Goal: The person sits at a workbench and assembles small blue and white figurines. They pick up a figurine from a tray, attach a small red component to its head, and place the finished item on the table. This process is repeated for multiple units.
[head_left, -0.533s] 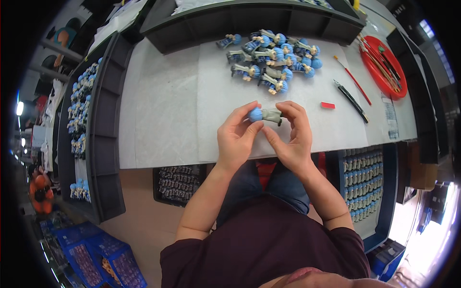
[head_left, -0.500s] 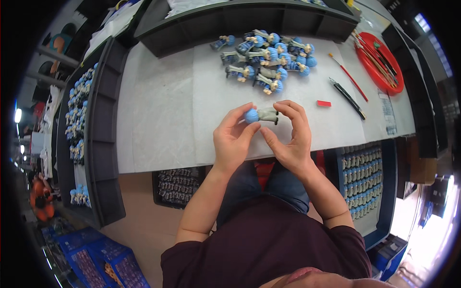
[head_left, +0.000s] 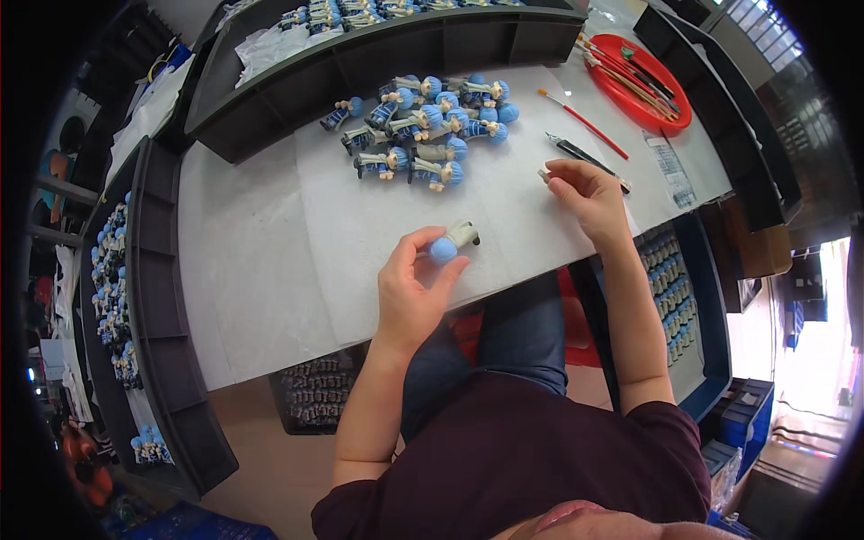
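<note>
Near the table's front edge my left hand (head_left: 409,292) grips a small figurine (head_left: 461,234), thumb and fingers around its blue head. The figurine's pale grey body and dark feet point away to the right. Farther right, my right hand (head_left: 589,202) is closed in a pinch on a small pale piece (head_left: 543,176), too small to make out in full. Just beyond that hand lies a black craft knife (head_left: 576,155), partly covered by it. A pile of blue-haired figurines (head_left: 423,126) in blue and grey lies beyond my hands.
A red-handled brush (head_left: 585,124) lies near a red tray (head_left: 679,121) of brushes and tools. Dark bins stand at the back (head_left: 378,76) and left (head_left: 166,297), holding more figurines. Below the table at right is a blue crate (head_left: 720,360) with rows of figurines.
My right hand has left the figurine and moved right, toward the craft knife, with a small pale piece in its fingers. My left hand still holds the figurine. The view has shifted.
</note>
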Demonstrator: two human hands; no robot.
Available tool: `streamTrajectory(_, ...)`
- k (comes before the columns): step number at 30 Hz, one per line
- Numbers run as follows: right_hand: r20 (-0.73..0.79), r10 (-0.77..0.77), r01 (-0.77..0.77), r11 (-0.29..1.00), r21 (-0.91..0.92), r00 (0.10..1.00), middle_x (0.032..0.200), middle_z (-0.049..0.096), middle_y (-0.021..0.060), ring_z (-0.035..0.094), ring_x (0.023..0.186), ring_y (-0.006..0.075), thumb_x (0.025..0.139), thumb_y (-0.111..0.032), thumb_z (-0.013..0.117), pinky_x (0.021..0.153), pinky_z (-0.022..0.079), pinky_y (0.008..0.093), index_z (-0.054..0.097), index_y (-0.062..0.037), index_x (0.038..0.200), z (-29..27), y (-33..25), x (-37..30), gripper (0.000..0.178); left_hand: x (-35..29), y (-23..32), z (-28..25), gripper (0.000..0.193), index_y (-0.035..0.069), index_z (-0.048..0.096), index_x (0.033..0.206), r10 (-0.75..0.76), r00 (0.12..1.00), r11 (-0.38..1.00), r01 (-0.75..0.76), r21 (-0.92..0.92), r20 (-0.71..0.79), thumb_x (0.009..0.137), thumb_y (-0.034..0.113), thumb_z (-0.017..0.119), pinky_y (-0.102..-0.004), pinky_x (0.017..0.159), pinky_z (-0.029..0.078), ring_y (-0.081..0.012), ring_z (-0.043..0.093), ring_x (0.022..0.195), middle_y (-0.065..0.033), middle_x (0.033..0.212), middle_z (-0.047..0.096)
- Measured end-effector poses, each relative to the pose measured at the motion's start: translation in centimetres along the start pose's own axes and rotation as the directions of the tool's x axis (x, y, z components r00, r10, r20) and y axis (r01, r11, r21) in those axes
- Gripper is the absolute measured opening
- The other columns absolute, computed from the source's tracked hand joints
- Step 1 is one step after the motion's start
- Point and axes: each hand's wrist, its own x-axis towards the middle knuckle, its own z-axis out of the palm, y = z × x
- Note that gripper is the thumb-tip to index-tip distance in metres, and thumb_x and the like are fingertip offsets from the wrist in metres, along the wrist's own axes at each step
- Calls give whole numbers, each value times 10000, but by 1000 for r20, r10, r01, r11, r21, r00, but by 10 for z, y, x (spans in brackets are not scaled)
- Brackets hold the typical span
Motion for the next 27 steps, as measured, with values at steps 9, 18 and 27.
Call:
streamTrajectory(9, 305, 245, -389, 656, 646, 920, 967, 600, 92, 590, 799, 135, 864, -122, 589, 713, 487, 224, 539, 33, 1113, 18, -16, -18, 298, -1, -1, 0, 329, -41, 549, 1053, 10, 1000, 996, -8, 90, -21, 767, 39, 690, -261, 720, 517, -142, 599, 845, -106, 962, 610)
streamTrajectory(18, 248, 44, -125, 939, 322, 968, 908, 631, 94, 608, 827, 138, 807, -62, 645, 717, 482, 236, 624, 46, 994, 54, -23, -22, 217, -2, -7, -1, 324, -50, 576, 1027, 40, 999, 998, -40, 43, -11, 746, 39, 710, -236, 678, 508, -115, 598, 771, -91, 873, 621)
streamTrajectory(27, 168, -118, 128, 990, -50, 979, 750, 606, 76, 607, 704, 135, 762, 19, 618, 630, 469, 258, 608, 30, 905, 89, -35, -25, 143, -2, 1, -4, 330, -34, 598, 993, 132, 991, 982, -126, 144, -32, 701, 44, 732, -275, 679, 501, -164, 619, 768, -121, 873, 633)
